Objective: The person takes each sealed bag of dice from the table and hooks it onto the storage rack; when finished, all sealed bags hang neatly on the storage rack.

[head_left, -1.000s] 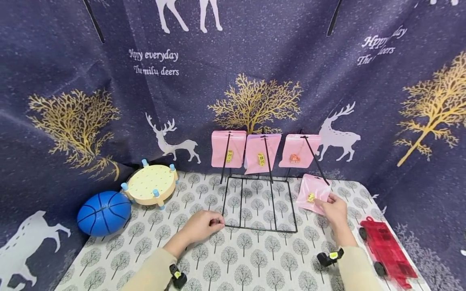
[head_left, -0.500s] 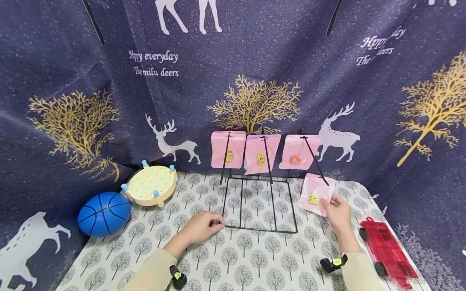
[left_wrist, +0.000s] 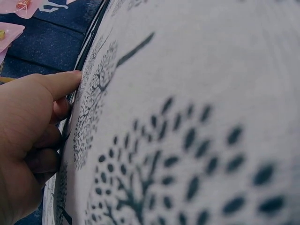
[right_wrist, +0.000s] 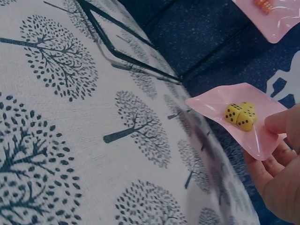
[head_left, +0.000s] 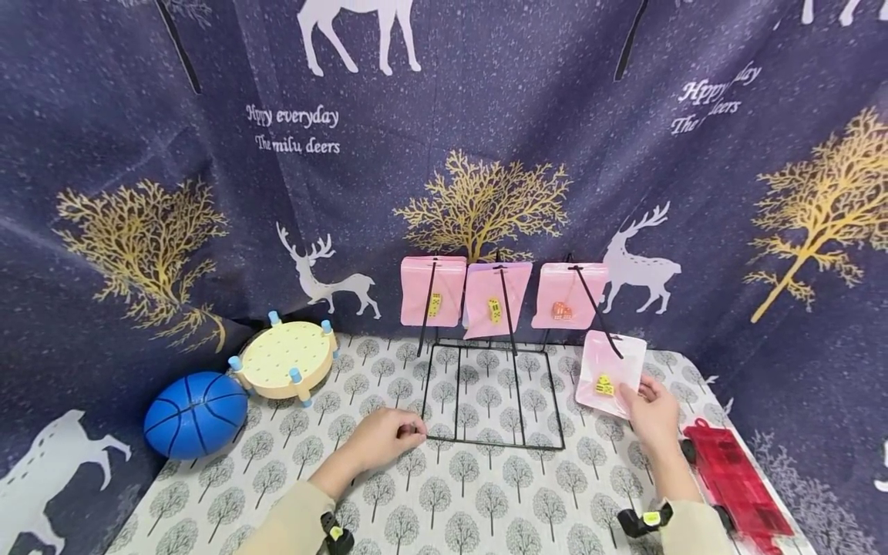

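My right hand [head_left: 654, 412] pinches a pink plastic zip bag [head_left: 590, 389] by its lower right edge, thumb in front and fingers behind. Yellow dice [right_wrist: 240, 116] show through the bag's front. The tip of the right black rod overlaps the bag's top, close to its hang slot. At the front left corner of the black wire rack [head_left: 492, 445], my left hand [head_left: 381, 439] grips the frame wire with curled fingers. Three rods carry hanging pink bags: the left bag [head_left: 416, 293] and middle bag [head_left: 479, 304] with yellow dice, the right bag [head_left: 551, 289] with orange-red dice.
On the left stand a blue ball [head_left: 194, 416] and a round cream stool-like piece [head_left: 287, 358] with blue-tipped legs. A red toy vehicle [head_left: 738, 482] lies at the right table edge. Behind the tree-patterned tablecloth [head_left: 465, 493] hangs a dark deer-print curtain [head_left: 375, 193].
My right hand has shifted a little to the right with the bag, which now stands more upright and faces the head camera. The left hand keeps its place at the rack corner.
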Available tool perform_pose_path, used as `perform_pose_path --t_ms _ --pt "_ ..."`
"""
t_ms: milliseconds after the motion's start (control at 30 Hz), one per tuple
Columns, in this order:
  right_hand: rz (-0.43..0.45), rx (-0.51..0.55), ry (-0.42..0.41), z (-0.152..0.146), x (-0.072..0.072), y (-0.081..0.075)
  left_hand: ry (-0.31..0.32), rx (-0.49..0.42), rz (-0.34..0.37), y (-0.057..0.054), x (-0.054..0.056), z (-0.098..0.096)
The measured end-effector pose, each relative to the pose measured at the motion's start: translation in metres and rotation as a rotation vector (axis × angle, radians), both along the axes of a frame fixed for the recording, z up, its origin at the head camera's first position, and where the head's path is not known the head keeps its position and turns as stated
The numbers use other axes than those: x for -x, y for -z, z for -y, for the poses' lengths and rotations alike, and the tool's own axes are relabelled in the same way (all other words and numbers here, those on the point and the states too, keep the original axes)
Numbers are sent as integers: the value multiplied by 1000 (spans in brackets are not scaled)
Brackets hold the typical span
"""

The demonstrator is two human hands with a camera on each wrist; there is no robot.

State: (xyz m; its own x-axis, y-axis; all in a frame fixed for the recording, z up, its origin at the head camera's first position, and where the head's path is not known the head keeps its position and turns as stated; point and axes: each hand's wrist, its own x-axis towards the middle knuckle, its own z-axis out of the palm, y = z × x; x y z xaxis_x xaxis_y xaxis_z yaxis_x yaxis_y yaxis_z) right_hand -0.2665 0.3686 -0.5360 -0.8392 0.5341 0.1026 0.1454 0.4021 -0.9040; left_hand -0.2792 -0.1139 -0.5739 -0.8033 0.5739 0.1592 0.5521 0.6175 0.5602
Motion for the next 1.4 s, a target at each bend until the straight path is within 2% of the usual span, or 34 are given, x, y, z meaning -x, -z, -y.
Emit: perform_pose_path --t_ms 267,500,633,767,933,1033,1133,1267,1400 --pt "-104 5 12 2 -17 -19 10 -6 -26 3 0 0" --pt "-147 -14 27 5 -33 -40 -5 8 0 3 -1 0" --pt "-234 32 4 7 -40 -49 -12 6 16 3 -1 0" --pt "-335 101 -15 10 -46 -57 -5 -4 6 1 -1 0" --pt "-440 134 -42 13 -56 -65 -3 -2 -8 0 -2 -1" --pt "-517 209 -104 15 -62 -69 -2 -3 -16 0 -2 -1" --pt "-610 301 -203 16 -68 -73 1 -5 -22 1 -2 -1" --pt "-707 352 -349 16 -76 -76 -2 -1 -19 3 1 0" --pt "-756 369 -450 16 -83 -78 -4 2 -8 4 2 1"
